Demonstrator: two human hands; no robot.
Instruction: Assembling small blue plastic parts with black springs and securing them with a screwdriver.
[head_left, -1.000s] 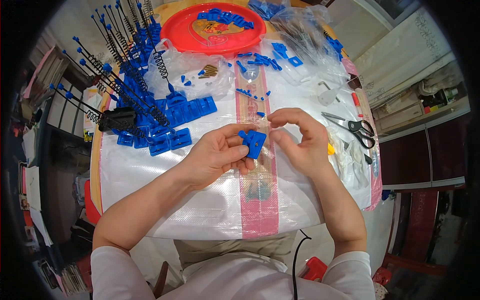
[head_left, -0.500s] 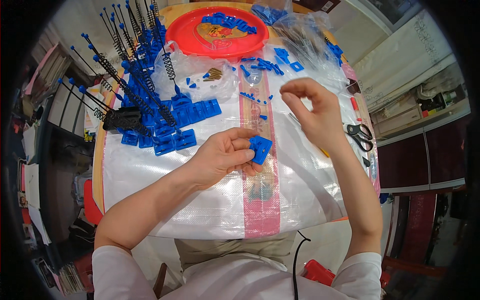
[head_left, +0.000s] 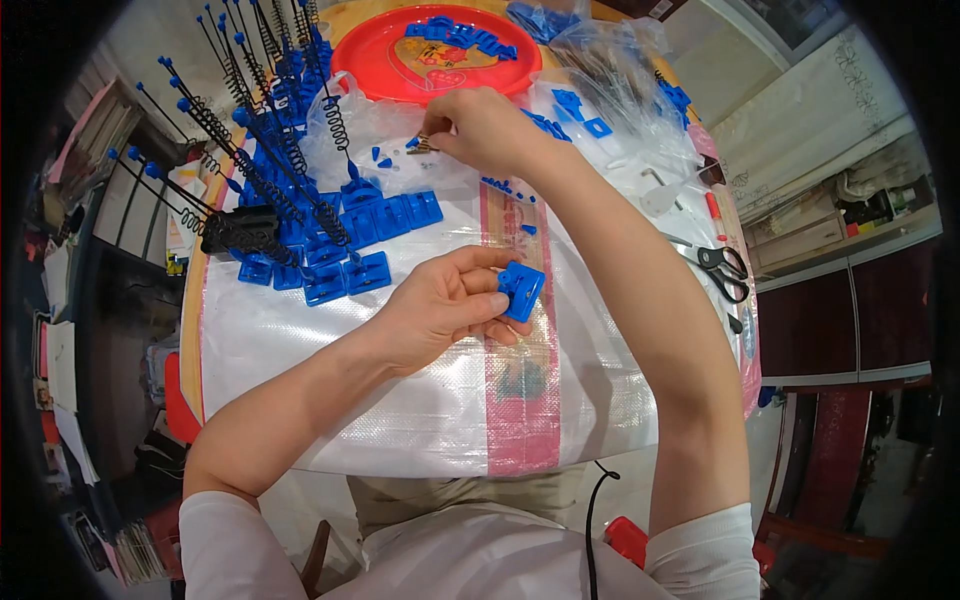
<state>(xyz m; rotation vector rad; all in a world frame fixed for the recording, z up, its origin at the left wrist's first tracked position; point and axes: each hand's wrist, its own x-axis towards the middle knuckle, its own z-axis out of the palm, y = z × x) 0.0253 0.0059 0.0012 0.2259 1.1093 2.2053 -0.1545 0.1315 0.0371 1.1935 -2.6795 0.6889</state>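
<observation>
A white woven sheet (head_left: 400,400) with one pink stripe down its middle covers most of the round tabletop (head_left: 192,330). At the far edge sits one red round tray (head_left: 400,70) with blue parts lying in it. To the left of centre stands a cluster of blue square bases (head_left: 385,215) carrying upright springs with blue-tipped rods; there are too many and they overlap too much to count, though about ten flat bases show along the near rows. One black block (head_left: 240,230) lies at the cluster's left side. Clear plastic bags (head_left: 610,80) with more blue pieces are heaped at the far right.

The right arm stretches far forward across the sheet, elbow nearly straight. The right hand (head_left: 485,128) is curled palm down just in front of the tray, fingertips pinched narrow on a small brass-coloured piece (head_left: 422,146) among scattered tiny blue bits. The left forearm comes in from the lower left, and the left hand (head_left: 440,305) rests on the sheet near the stripe, thumb and fingers closed around one blue square base (head_left: 520,290), held tilted with its face up.

One pair of black-handled scissors (head_left: 722,268) lies at the right edge, well apart from both hands.
</observation>
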